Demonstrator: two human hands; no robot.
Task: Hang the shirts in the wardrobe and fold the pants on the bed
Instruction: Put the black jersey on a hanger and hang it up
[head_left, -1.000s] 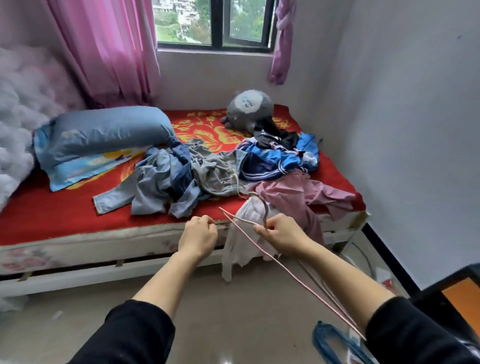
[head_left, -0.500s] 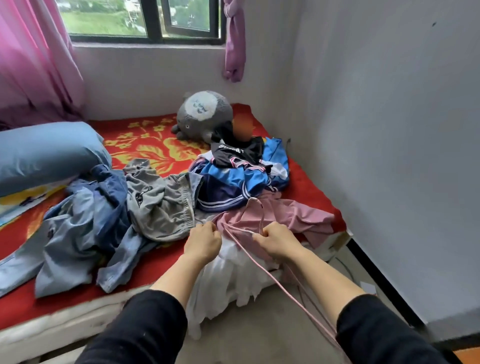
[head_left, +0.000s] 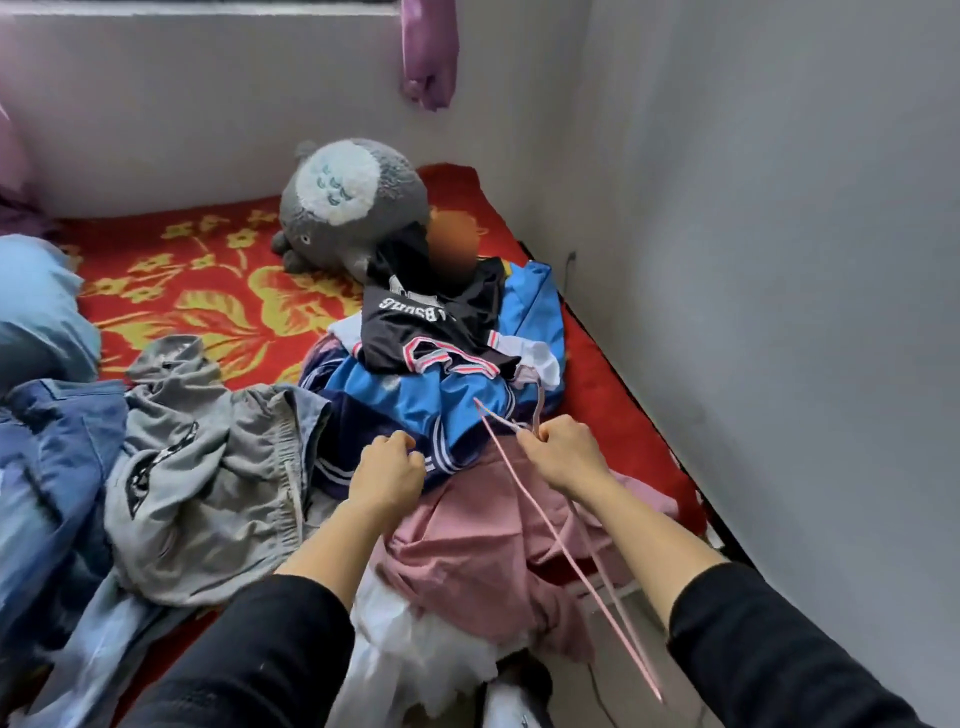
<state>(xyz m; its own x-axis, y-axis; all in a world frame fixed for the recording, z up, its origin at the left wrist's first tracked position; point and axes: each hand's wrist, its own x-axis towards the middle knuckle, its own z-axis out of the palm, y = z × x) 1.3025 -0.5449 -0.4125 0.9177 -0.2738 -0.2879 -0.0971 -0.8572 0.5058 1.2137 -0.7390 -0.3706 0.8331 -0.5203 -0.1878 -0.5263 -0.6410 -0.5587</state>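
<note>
The right hand (head_left: 563, 454), centre right of the frame, grips the thin pink wire hanger (head_left: 597, 597) near its hook, the wire slanting to the lower right. The left hand (head_left: 387, 470), at centre, is curled against the blue and navy striped jacket (head_left: 415, 395); whether it pinches cloth cannot be told. A dusty pink garment (head_left: 467, 545) lies below both hands, with grey drawstring pants (head_left: 208, 467) at left, on the red floral bed (head_left: 208, 291)

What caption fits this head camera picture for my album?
A pink hanger gripped in the right hand, left hand at a blue shirt on the messy bed.
</note>
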